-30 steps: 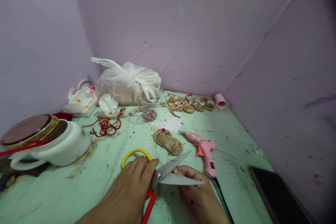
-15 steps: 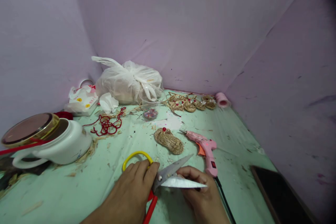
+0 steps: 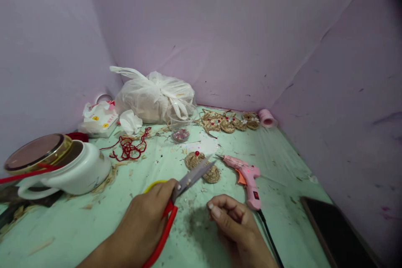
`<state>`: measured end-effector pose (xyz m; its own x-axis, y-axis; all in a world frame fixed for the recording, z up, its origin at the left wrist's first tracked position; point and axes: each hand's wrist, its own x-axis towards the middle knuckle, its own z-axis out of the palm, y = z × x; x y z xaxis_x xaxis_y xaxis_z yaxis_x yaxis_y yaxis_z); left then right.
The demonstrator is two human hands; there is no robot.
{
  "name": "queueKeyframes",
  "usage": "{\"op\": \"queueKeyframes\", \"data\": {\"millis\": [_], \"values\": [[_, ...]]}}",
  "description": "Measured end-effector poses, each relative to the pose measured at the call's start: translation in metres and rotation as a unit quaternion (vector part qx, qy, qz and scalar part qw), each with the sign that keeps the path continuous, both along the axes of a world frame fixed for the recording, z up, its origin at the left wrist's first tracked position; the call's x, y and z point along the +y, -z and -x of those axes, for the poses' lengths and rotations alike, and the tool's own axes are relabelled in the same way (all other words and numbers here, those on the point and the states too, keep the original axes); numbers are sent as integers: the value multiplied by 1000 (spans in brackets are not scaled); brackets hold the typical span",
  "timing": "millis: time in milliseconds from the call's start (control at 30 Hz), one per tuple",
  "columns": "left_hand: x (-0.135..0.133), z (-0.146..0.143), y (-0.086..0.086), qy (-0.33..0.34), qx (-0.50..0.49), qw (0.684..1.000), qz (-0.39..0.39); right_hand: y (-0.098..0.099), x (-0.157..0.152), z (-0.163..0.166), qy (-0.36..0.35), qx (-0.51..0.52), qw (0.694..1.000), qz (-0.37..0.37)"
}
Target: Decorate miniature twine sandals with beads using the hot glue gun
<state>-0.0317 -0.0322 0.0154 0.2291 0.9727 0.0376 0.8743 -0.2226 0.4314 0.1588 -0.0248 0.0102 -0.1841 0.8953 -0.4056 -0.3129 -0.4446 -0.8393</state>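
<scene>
From my seat at the far end of the feed, I have the left hand (image 3: 146, 217) gripping the scissors (image 3: 193, 177), blades nearly together and crossing in front of the slipper (image 3: 212, 173); I can't tell whether they touch it. The right hand (image 3: 235, 226) has thumb and fingers curled together, and I can't tell whether they are closed on anything. The slipper lies ahead, between and beyond both hands, a red bead (image 3: 197, 153) at its far end. Just right of it, the glue gun (image 3: 246, 173) limits my sideways room, its cord (image 3: 270, 234) running off the bottom of my view. Beyond that, a strip of worktop (image 3: 282, 205) reaches the phone (image 3: 337, 232) near the right wall (image 3: 361, 134). On the left I have a wider stretch, littered with scraps, before the mug (image 3: 84, 171), with a gold-rimmed disc (image 3: 37, 150) over its mouth. Farther back sit red yarn (image 3: 130, 148) and a clear cup (image 3: 189, 124) with mixed beads (image 3: 180, 135) in its bottom. Against the back edge, the knotted bag (image 3: 153, 100) hides its contents, beside a tissue pack (image 3: 99, 120) whose red print is too small for me to read. More slippers (image 3: 228, 123) and a pink roll (image 3: 266, 118) line the back right.
</scene>
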Motion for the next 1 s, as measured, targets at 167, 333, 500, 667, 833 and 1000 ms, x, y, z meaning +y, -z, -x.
{"op": "queueKeyframes", "data": {"millis": [167, 333, 500, 667, 833, 1000], "values": [[7, 9, 0, -53, -30, 998, -35, -2, 3, 3, -10, 109, 993, 43], [5, 8, 4, -44, -25, 998, -39, -1, 6, 5, -8, 141, 987, 70], [3, 4, 4, -25, 0, 999, -40, 2, 5, 6, -14, 155, 984, 81], [3, 3, 2, -27, 4, 999, -41, 0, 6, 6, 14, 193, 975, 110], [3, 4, 2, -21, 3, 999, -44, -1, 6, 7, 42, 260, 955, 133], [3, 5, 5, -15, 0, 999, -49, 1, 4, 8, 15, 289, 950, 119]]}}
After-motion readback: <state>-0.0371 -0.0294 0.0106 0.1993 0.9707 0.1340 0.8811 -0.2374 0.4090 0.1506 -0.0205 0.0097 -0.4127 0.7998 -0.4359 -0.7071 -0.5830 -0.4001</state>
